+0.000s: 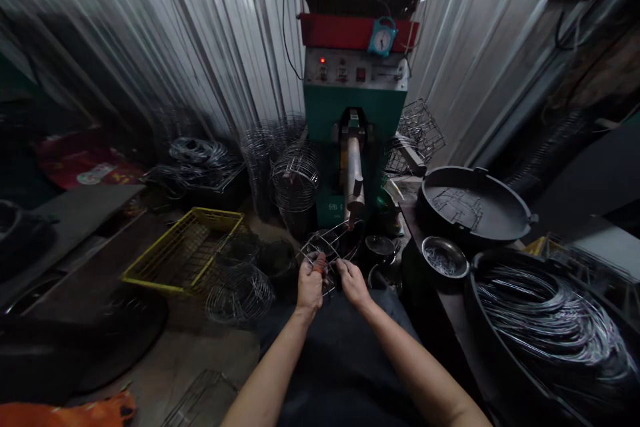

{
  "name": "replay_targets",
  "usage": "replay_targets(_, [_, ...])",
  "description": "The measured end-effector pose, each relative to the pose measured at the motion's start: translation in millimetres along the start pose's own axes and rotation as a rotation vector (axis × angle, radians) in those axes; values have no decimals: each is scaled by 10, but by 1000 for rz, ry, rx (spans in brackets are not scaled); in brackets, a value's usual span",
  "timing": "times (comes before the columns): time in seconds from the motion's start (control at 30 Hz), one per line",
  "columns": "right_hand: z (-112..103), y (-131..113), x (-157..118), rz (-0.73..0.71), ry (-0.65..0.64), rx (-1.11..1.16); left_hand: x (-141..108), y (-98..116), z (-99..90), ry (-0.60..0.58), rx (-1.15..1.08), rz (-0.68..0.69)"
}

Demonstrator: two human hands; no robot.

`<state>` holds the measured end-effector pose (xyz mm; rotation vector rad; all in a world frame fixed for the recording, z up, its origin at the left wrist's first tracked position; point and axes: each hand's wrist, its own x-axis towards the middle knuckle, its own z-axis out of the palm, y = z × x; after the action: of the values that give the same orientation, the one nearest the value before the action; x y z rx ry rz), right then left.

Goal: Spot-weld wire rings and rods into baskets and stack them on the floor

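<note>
Both hands are at the middle of the head view, just below the metal arm [355, 173] of a green machine [325, 113]. Closed fingers of my left hand [311, 283] hold a round wire frame [327, 239], along with something orange-red [319, 263] too small to name. My right hand [353, 280] pinches the right side of the same frame. The frame's upper right edge meets the tip of the machine's arm, or lies right by it.
A yellow wire basket [183, 287] and wire coils [240, 293] lie left. To the right are a round black pan [475, 203], a metal bowl [445, 257] with small parts, and a large tub [500, 340] of wire rings. Corrugated metal walls [210, 33] stand behind.
</note>
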<state>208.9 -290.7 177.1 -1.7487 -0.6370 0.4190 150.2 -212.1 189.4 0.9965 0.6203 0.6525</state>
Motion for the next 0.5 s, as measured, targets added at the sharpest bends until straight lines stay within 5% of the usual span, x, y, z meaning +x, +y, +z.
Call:
replay_targets(0.17, [10,3,-59,-41,-9,41,7,-15,-67,-56,-37,-3])
replay_targets(0.37, [111,94,-611,-13,-100,97,-430,-136,-348,-109,-20,-18])
replay_targets(0.5, [130,104,-825,-15,-186,87,-600,-13,-604,-111,-70,-24])
